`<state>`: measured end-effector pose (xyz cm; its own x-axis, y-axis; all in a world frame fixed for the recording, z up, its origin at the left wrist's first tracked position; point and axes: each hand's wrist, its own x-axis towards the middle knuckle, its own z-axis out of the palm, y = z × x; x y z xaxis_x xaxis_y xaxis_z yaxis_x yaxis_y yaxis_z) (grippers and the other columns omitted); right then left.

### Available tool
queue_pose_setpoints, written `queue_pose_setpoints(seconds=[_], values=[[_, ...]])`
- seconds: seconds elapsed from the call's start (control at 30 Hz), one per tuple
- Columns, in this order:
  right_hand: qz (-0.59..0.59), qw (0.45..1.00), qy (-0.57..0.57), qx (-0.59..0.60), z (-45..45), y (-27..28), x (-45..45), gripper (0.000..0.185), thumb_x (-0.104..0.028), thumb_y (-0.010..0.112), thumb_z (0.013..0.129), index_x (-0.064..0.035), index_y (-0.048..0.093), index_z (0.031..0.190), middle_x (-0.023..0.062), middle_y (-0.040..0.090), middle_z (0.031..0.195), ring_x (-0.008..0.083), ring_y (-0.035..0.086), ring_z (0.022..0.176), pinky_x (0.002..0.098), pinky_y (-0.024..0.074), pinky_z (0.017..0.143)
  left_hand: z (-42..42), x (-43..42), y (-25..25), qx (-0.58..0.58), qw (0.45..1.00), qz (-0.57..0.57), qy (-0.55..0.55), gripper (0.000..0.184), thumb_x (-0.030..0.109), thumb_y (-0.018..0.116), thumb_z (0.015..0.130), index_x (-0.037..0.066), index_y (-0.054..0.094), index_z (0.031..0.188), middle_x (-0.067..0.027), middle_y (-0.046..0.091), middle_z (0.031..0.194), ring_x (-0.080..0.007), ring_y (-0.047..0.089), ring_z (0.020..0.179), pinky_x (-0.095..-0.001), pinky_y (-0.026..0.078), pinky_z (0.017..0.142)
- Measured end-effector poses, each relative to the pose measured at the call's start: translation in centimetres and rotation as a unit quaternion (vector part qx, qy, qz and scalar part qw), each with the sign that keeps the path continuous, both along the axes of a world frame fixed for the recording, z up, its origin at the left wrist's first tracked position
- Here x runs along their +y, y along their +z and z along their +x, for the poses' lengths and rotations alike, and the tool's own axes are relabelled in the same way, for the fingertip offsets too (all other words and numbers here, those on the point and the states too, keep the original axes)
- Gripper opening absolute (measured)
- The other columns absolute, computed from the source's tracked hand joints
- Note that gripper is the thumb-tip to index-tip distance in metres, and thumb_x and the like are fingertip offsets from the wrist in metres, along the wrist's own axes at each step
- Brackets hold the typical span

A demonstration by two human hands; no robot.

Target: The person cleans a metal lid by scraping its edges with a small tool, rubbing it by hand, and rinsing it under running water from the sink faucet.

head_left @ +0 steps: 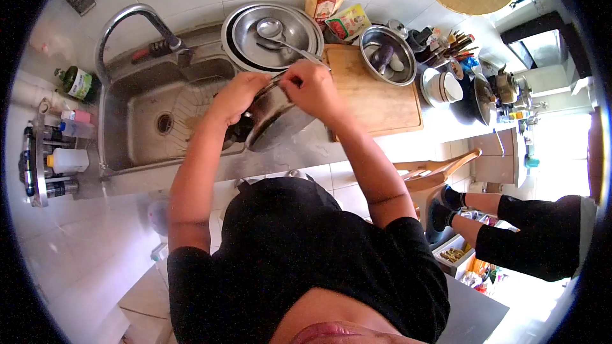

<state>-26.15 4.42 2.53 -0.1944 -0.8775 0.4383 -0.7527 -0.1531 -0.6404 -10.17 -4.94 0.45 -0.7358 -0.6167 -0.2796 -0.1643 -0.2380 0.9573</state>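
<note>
A shiny steel pot (280,121) is tilted on its side at the sink's right edge, in front of my body. My left hand (241,97) is closed on its left part, thumb and fingers at the rim. Beside that hand a dark part (238,130), perhaps the pot's handle, sticks out low on the left. My right hand (312,90) is curled shut at the pot's upper right rim; its fingertips are partly hidden. Just behind the hands, a ladle (270,28) lies in nested steel basins (237,18), its handle reaching toward my right hand.
The steel sink (121,143) with a curved faucet (137,9) lies left. To the right are a wooden cutting board (376,111), a steel bowl (408,67) with an eggplant, and stacked white bowls (451,88). A wooden chair (440,169) and another person's legs (484,204) are farther right.
</note>
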Motion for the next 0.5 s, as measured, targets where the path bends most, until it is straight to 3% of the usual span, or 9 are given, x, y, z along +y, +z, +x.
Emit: queue_pose_setpoints(seconds=[0.03,0.2,0.37,0.5], values=[[-0.021,0.998,0.019,0.059,0.6,0.0,-0.1,0.009,-0.009,0.069,0.070,-0.0024,0.065,0.073,0.0137,0.060,0.070,0.0287,0.061,0.064,0.0359,0.0477,0.059,-0.1,-0.1,-0.1,-0.008,1.000,-0.013,-0.002,0.031,0.028,0.051,0.095,0.001,0.066,0.096,-0.0020,0.063,0.082,-0.0085,0.052,0.073,-0.0251,0.043,0.066],[0.009,0.999,0.003,0.032,-0.8,0.2,-0.1,0.007,-0.008,0.069,0.071,-0.0034,0.064,0.072,0.0132,0.059,0.070,0.0290,0.060,0.064,0.0371,0.0470,0.058,0.3,0.0,0.7,-0.012,1.000,0.000,-0.007,0.030,0.028,0.051,0.095,0.002,0.067,0.096,-0.0017,0.063,0.082,-0.0082,0.053,0.074,-0.0250,0.043,0.067],[-0.052,0.996,0.054,0.049,1.3,-0.3,-0.6,0.008,-0.007,0.068,0.070,-0.0023,0.061,0.070,0.0133,0.058,0.069,0.0322,0.059,0.066,0.0382,0.0463,0.059,0.3,-0.3,0.2,-0.017,0.999,-0.017,-0.025,0.032,0.029,0.051,0.095,0.001,0.066,0.098,-0.0019,0.063,0.083,-0.0081,0.052,0.074,-0.0255,0.043,0.067],[-0.014,0.999,0.022,0.035,-0.7,-0.2,-0.2,0.008,-0.007,0.070,0.070,-0.0030,0.064,0.072,0.0127,0.059,0.070,0.0300,0.059,0.065,0.0363,0.0469,0.059,0.8,-0.1,0.0,-0.017,1.000,-0.021,-0.011,0.033,0.029,0.051,0.095,0.000,0.065,0.099,-0.0023,0.063,0.084,-0.0082,0.052,0.073,-0.0265,0.043,0.065]])
